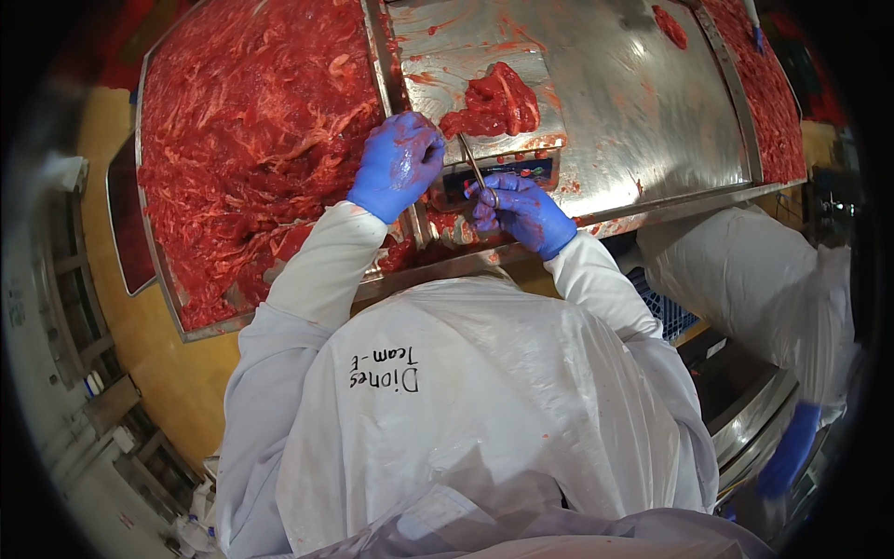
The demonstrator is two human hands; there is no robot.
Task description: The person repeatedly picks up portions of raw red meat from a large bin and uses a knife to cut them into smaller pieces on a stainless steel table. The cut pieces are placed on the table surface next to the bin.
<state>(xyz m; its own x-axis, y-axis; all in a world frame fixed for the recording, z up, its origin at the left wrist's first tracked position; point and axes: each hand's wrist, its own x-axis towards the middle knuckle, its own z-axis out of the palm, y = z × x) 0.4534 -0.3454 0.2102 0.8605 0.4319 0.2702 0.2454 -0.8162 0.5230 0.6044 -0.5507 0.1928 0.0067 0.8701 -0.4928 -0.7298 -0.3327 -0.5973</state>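
Note:
My right hand (529,216), in a blue glove, is closed around the handles of metal scissors (472,160). Their narrow blades point away from me, with the tips at the near edge of a piece of red raw meat (498,101). That piece lies on the steel plate of a weighing scale (535,67), whose dark display panel (531,170) faces me. My left hand (396,166), also gloved in blue and smeared red, is curled shut beside the meat's left end, over the metal divider. Whatever its fingers may hold is hidden.
At the left is a large steel tray (244,321) heaped with raw meat trimmings (261,149). Another meat-filled tray (759,93) stands at the right, past the steel worktop (643,112). A person in white sleeves (745,270) stands close on my right, one blue-gloved hand (792,452) hanging low.

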